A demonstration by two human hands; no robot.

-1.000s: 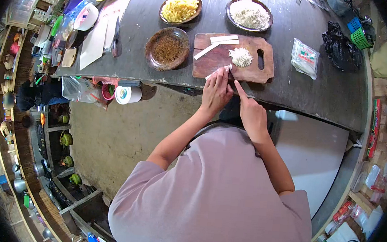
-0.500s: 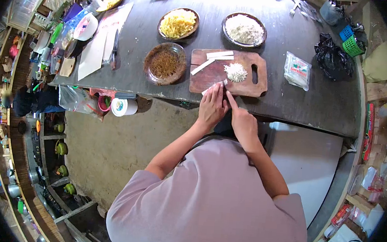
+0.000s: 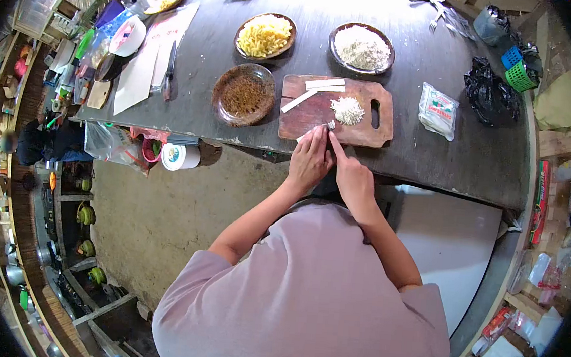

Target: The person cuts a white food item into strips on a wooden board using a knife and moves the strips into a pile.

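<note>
My left hand (image 3: 311, 159) lies over the front edge of the wooden cutting board (image 3: 362, 136), its fingers pressed together on a white strip that is mostly covered. Close beside it, my right hand (image 3: 354, 184) is closed with the index finger stretched forward; it seems to grip a knife, nearly all hidden under the hands. Small cut white bits (image 3: 331, 124) lie just ahead of the fingertips. Farther up the board are a heap of thin white shreds (image 3: 347, 111) and several longer white strips (image 3: 298, 102).
Behind the board stand a plate of yellow pieces (image 3: 265, 36) and a plate of white flour-like powder (image 3: 361, 48). Left of it is a brown plate with dark crumbs (image 3: 242, 96). A printed plastic packet (image 3: 437, 112) lies right; another knife (image 3: 169, 75) lies left.
Both hands have shifted slightly left along the strip. More small white bits show ahead of the fingertips. The view has tilted a little; the board's other contents look unchanged.
</note>
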